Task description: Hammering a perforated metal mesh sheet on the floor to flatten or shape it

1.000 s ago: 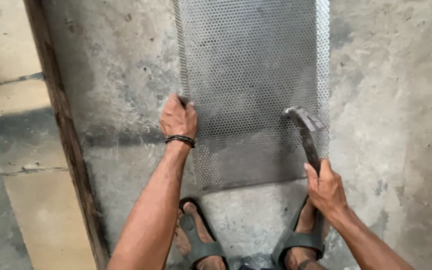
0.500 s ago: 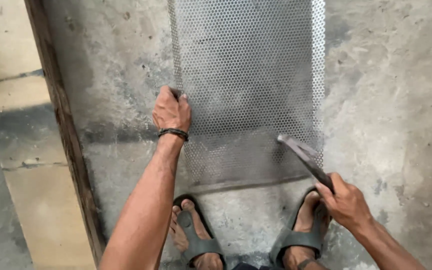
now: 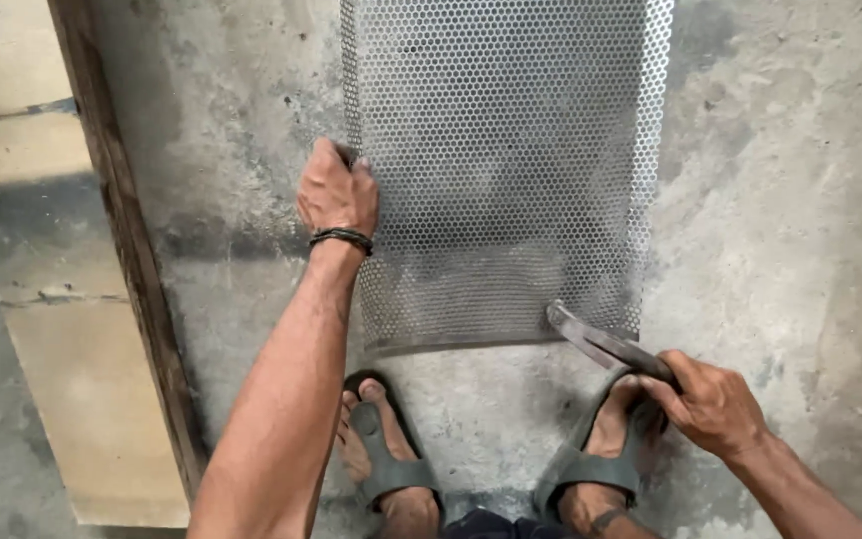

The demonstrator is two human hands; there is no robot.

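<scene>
The fingers of the left hand (image 3: 337,192) were curled shut over the left edge of the perforated metal sheet (image 3: 506,160), the thumb side tucked against the mesh and a dark cord bracelet (image 3: 342,238) ringing the wrist. From there the bare forearm ran down toward seven o'clock and out of view.

The right hand (image 3: 712,404) was wrapped tight around the handle of a hammer (image 3: 606,344) — fingers together, knuckles up. The dark hammer lay slanted toward ten o'clock from the fist, its head meeting the sheet's bottom edge near the right corner.

The sheet itself lay flat on the grey concrete floor (image 3: 780,220), stretching from just ahead of the feet toward twelve o'clock and past the top of the view. Its near edge looked darker and slightly folded.

At six o'clock two feet in dark sandals (image 3: 391,469) stood just short of that edge, the right one directly under the hammer handle. Well off at nine o'clock a weathered wooden beam (image 3: 127,230) ran along the concrete — beyond it, paler slabs.
</scene>
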